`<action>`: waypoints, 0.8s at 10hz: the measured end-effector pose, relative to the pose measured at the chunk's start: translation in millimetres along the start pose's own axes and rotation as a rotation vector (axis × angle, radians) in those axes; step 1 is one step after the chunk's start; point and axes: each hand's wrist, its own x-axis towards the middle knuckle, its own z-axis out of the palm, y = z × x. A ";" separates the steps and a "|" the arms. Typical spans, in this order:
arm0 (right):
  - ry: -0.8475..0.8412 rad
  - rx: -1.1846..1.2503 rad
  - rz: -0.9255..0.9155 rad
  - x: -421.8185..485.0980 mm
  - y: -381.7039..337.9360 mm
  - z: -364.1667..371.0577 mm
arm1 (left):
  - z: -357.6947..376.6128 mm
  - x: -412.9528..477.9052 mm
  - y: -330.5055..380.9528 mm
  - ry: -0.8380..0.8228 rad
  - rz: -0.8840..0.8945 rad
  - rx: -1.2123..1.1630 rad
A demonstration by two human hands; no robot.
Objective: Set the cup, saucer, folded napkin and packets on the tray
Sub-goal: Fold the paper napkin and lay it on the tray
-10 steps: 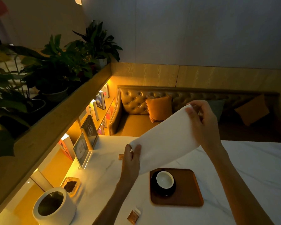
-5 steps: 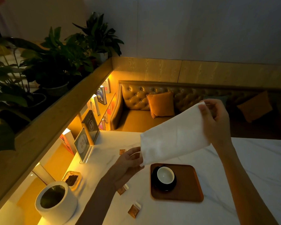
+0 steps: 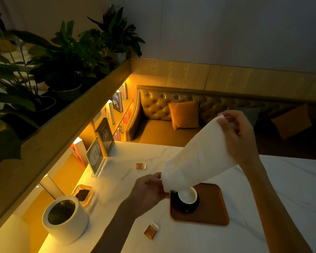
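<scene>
A white napkin (image 3: 197,157) is stretched in the air above the table, slanting up to the right. My left hand (image 3: 150,189) pinches its lower end and my right hand (image 3: 239,136) pinches its upper end. Below it a brown wooden tray (image 3: 212,207) lies on the white marble table and carries a white cup (image 3: 187,195) on a dark saucer (image 3: 184,207). The napkin's lower end hangs just over the cup. One brown packet (image 3: 150,231) lies on the table near the tray's front left; another packet (image 3: 140,166) lies farther back.
A white round pot (image 3: 66,220) and a small glass dish (image 3: 82,193) stand at the left of the table (image 3: 281,189). A framed sign (image 3: 95,156) and books line the lit left edge. A tufted sofa (image 3: 153,110) with cushions sits beyond the table's far edge.
The napkin has swung to a steeper slant: my left hand brought its lower end right, toward the cup, while my right hand stayed raised.
</scene>
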 end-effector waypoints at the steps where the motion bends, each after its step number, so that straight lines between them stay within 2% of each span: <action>1: -0.025 -0.003 -0.009 0.3 -2.6 0.6 | -1.8 5.7 -11.9 0.022 -0.032 0.005; 2: -0.031 -0.011 0.004 0.2 -3.4 0.2 | -8.6 1.8 -21.7 0.048 0.222 0.505; 3: -0.038 0.008 0.015 0.5 -5.7 -1.8 | -15.9 3.0 -19.6 0.063 0.313 0.736; 4: -0.067 0.083 0.045 -2.5 -10.3 -1.0 | -12.5 11.2 -33.4 -0.149 0.299 0.602; 5: -0.151 0.117 0.064 -5.7 -16.4 6.7 | 2.8 20.4 -47.5 -0.020 0.226 0.855; 6: -0.214 0.081 0.045 -7.0 -21.1 15.3 | 21.9 18.6 -55.2 -0.008 0.238 0.722; 7: -0.174 0.047 0.047 -6.8 -19.0 4.4 | 34.2 21.6 -49.3 0.092 0.165 0.515; 8: -0.107 0.034 0.076 -10.0 -9.6 -17.8 | 34.8 38.7 -29.3 0.171 0.188 0.337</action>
